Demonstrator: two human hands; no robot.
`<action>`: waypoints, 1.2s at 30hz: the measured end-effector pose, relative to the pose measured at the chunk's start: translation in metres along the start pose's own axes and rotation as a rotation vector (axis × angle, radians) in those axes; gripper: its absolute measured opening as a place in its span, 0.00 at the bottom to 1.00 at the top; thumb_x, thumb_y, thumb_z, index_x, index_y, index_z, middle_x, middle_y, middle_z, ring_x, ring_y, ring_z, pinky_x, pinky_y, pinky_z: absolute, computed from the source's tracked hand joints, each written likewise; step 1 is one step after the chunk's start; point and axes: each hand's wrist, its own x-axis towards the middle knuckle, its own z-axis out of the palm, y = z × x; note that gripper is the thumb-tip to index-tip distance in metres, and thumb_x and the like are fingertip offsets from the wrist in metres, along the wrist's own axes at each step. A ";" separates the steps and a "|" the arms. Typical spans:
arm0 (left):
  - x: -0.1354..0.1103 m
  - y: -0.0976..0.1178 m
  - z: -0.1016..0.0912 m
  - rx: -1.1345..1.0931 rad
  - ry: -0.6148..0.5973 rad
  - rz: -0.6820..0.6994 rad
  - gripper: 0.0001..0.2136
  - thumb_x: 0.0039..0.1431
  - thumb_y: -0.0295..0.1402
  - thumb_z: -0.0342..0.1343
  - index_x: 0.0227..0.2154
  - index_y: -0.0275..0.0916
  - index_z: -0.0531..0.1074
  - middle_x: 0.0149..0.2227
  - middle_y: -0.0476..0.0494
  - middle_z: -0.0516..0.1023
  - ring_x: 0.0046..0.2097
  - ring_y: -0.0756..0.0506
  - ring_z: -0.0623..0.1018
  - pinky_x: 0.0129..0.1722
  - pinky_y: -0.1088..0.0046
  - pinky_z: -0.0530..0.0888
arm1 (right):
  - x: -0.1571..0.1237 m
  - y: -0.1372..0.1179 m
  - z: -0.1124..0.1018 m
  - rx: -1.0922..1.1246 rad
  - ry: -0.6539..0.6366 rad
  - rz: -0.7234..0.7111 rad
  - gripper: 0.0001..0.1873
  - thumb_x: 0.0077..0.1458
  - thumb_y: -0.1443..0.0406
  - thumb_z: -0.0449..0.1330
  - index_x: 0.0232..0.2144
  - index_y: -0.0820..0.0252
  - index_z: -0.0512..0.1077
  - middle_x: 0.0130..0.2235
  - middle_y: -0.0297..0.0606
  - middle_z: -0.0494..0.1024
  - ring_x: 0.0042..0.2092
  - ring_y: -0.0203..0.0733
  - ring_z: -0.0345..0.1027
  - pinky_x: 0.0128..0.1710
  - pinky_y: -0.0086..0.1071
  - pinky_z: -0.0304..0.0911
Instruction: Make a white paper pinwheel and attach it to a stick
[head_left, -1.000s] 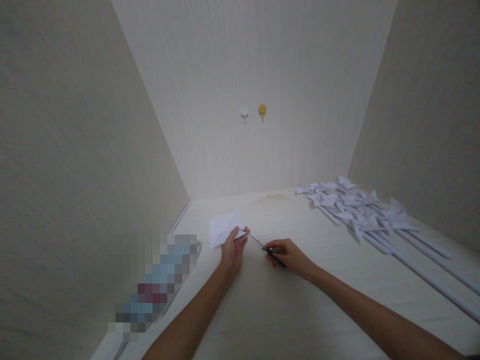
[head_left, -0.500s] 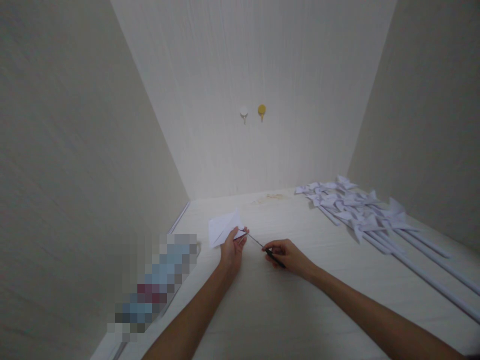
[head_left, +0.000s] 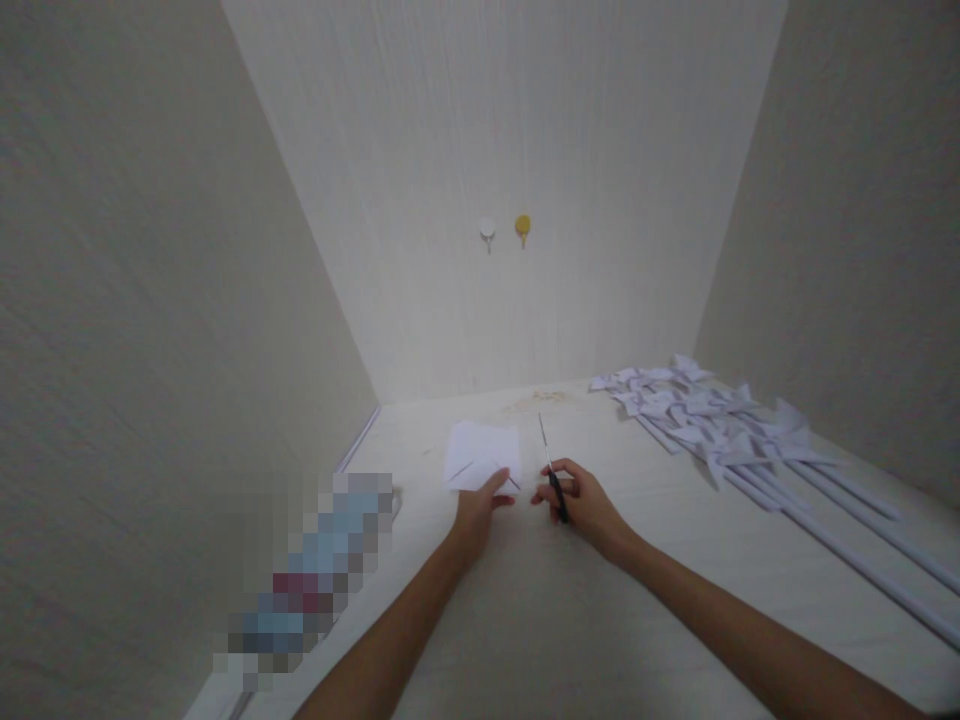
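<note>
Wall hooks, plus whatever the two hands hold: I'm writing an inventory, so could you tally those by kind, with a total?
Hooks: 2 (one white hook, one yellow hook)
Paper square, in the left hand: 1
Black-handled tool, likely scissors, in the right hand: 1
Total: 4

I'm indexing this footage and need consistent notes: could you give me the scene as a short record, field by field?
Left grip: holds a white paper sheet at its near edge, thumb on top
Sheet marks: slanting dark lines towards the near corners; cuts or creases, cannot tell
Right grip: holds a black-handled tool, probably scissors, thin blade pointing away, apart from the sheet
Right side: overlapping white paper pinwheels and white sticks
Back wall: white hook, yellow hook
Left side: pixelated patch, contents unidentifiable
</note>
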 end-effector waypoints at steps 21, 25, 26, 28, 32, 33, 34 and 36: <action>0.011 -0.003 -0.010 -0.025 -0.024 0.103 0.09 0.37 0.34 0.58 0.20 0.34 0.66 0.19 0.52 0.66 0.21 0.53 0.66 0.19 0.80 0.63 | 0.007 0.003 -0.010 0.119 0.267 -0.091 0.23 0.29 0.65 0.64 0.32 0.63 0.64 0.20 0.28 0.69 0.20 0.29 0.58 0.18 0.22 0.51; 0.008 -0.003 -0.007 0.007 -0.099 0.061 0.08 0.34 0.31 0.58 0.15 0.34 0.64 0.14 0.54 0.63 0.18 0.55 0.64 0.18 0.80 0.60 | 0.007 0.003 -0.013 0.166 0.343 -0.163 0.23 0.31 0.64 0.64 0.34 0.62 0.65 0.18 0.26 0.66 0.19 0.27 0.56 0.18 0.21 0.51; 0.006 -0.002 -0.006 0.002 -0.138 0.045 0.08 0.34 0.31 0.58 0.14 0.34 0.64 0.14 0.54 0.63 0.18 0.55 0.64 0.18 0.80 0.61 | 0.007 0.002 -0.014 0.178 0.348 -0.176 0.23 0.32 0.63 0.64 0.35 0.61 0.65 0.18 0.26 0.66 0.20 0.26 0.55 0.18 0.21 0.51; 0.003 -0.001 -0.005 -0.015 -0.235 0.007 0.06 0.34 0.30 0.57 0.16 0.33 0.67 0.15 0.52 0.66 0.19 0.53 0.65 0.20 0.78 0.63 | 0.006 0.001 -0.015 0.193 0.346 -0.192 0.23 0.32 0.63 0.64 0.36 0.61 0.66 0.18 0.25 0.65 0.20 0.26 0.54 0.18 0.21 0.50; -0.001 0.000 -0.004 -0.033 -0.368 -0.052 0.08 0.37 0.29 0.56 0.24 0.30 0.71 0.21 0.45 0.72 0.23 0.49 0.70 0.26 0.73 0.66 | 0.006 -0.001 -0.016 0.189 0.287 -0.188 0.24 0.32 0.63 0.64 0.36 0.61 0.66 0.20 0.26 0.66 0.20 0.26 0.55 0.19 0.22 0.52; -0.001 -0.001 -0.004 -0.019 -0.377 -0.061 0.08 0.37 0.29 0.56 0.25 0.30 0.71 0.21 0.45 0.73 0.24 0.49 0.71 0.26 0.73 0.67 | 0.005 -0.001 -0.016 0.184 0.269 -0.185 0.24 0.32 0.62 0.64 0.36 0.61 0.66 0.20 0.27 0.66 0.21 0.27 0.56 0.20 0.23 0.53; -0.002 -0.001 -0.004 0.008 -0.385 -0.070 0.08 0.38 0.29 0.56 0.25 0.30 0.72 0.22 0.44 0.73 0.24 0.49 0.71 0.27 0.73 0.67 | 0.005 -0.001 -0.016 0.178 0.256 -0.183 0.24 0.32 0.62 0.64 0.36 0.61 0.66 0.21 0.28 0.67 0.21 0.28 0.56 0.20 0.23 0.53; -0.002 -0.002 -0.005 0.079 -0.415 -0.089 0.09 0.37 0.28 0.57 0.26 0.31 0.72 0.23 0.44 0.74 0.24 0.48 0.71 0.25 0.73 0.67 | 0.005 -0.001 -0.016 0.163 0.248 -0.184 0.24 0.32 0.62 0.64 0.37 0.61 0.65 0.22 0.29 0.68 0.21 0.29 0.57 0.21 0.24 0.54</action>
